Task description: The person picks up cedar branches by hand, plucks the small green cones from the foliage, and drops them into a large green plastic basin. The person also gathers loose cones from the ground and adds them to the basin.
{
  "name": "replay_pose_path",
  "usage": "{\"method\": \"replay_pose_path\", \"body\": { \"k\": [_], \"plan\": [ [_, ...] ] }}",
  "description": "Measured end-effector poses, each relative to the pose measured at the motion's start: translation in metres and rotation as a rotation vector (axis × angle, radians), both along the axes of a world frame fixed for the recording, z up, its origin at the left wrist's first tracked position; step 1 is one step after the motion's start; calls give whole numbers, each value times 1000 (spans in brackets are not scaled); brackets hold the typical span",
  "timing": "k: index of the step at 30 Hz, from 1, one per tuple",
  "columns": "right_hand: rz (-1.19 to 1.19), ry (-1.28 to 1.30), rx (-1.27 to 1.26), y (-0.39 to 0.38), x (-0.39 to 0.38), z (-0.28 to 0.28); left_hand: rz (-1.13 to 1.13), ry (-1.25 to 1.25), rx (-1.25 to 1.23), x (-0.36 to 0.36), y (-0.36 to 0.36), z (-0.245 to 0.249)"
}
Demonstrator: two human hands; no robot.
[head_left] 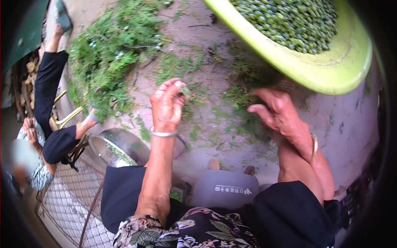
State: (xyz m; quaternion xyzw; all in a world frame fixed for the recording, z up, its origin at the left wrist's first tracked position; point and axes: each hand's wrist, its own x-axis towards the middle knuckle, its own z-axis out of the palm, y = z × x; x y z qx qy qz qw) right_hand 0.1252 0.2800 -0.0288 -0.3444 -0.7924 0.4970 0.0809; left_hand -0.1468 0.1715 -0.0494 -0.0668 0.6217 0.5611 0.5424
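Note:
My left hand (167,105), with a silver bangle at the wrist, is closed in a pinch on a small green sprig (185,91) above the ground. To the right, my right hand (277,108) hangs over scattered green sprigs (242,97), its thumb and fingers apart and nothing visible between them. A large yellow-green basin (326,76) holding many small green berries (295,22) stands at the upper right, just above my right hand. Upper left of my left hand lies a big heap of green branches (109,58).
A metal bowl (136,142) with green bits stands left of my left forearm. Another person (51,144) sits at the far left, beside a wire mesh panel (72,196). Stacked firewood (25,89) is behind. A grey item with printing (225,188) lies between my legs.

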Motion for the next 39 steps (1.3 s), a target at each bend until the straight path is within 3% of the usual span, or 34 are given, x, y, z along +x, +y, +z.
{"method": "replay_pose_path", "body": {
  "k": [3, 8, 14, 16, 18, 20, 25, 27, 28, 30, 34, 37, 39],
  "plan": [
    [-27, 109, -98, 2, -13, 7, 5, -94, 26, 74, 17, 12],
    [-43, 70, -179, -2, -7, 2, -253, 115, 75, 130, 32, 21],
    [-66, 142, -331, 2, 1, 5, -402, -171, 110, 109, 20, 13],
    [-53, 141, -328, 0, 4, 4, -448, -424, 158, 96, 13, 16],
    [-201, 35, -446, -3, 5, 6, -437, -456, 196, 81, 0, 20],
    [-225, -19, -482, -3, 6, 0, -245, -569, 233, 65, -26, 8],
    [-263, -128, -420, -6, 14, -18, -171, -283, 114, 31, -51, 2],
    [-242, -158, -410, -7, 16, -22, -282, 362, -205, 23, -49, -5],
    [-246, -152, -416, -8, 17, -24, -282, 362, -206, 17, -48, -12],
    [-250, -146, -421, -8, 16, -25, -303, 948, -329, 4, -49, -33],
    [-257, -145, -410, -8, 15, -25, -363, 1041, -380, -17, -46, -57],
    [-252, -166, -391, -7, 16, -24, -538, 1037, -391, -25, -47, -55],
    [-257, -182, -392, -6, 15, -22, -165, 404, -249, -33, -56, -41]
  ]
}}
